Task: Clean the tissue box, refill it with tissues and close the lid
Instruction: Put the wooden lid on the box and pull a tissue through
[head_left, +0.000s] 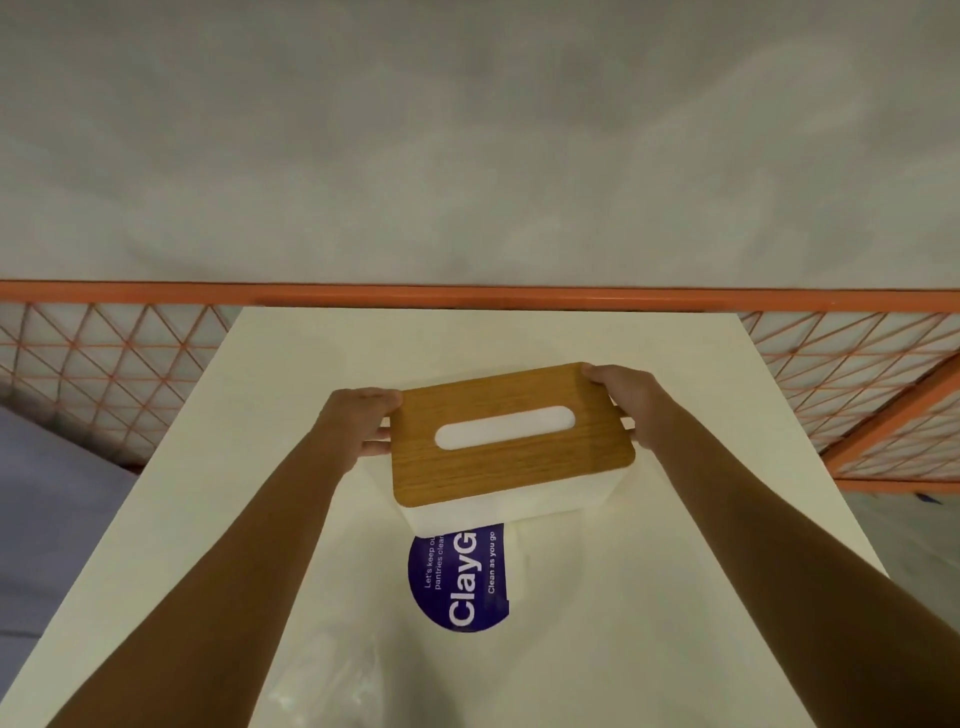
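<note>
White tabletop (249, 519), orange mesh fence (104, 364) and grey wall behind. Tissue box (504, 506), white, wooden lid (509, 457) seated on top, mid-tabletop, near edge overlapping a purple label (462, 587). Left hand (363, 426) grips its left end, right hand (621, 400) its right end, fingers curled round the lid edges.

Wooden slotted lid (511, 434) sits on white rectangular tissue box (519, 506), frame centre, over white table (675, 519). Round purple sticker (460, 582) just below; orange mesh railing (104, 364) behind.
</note>
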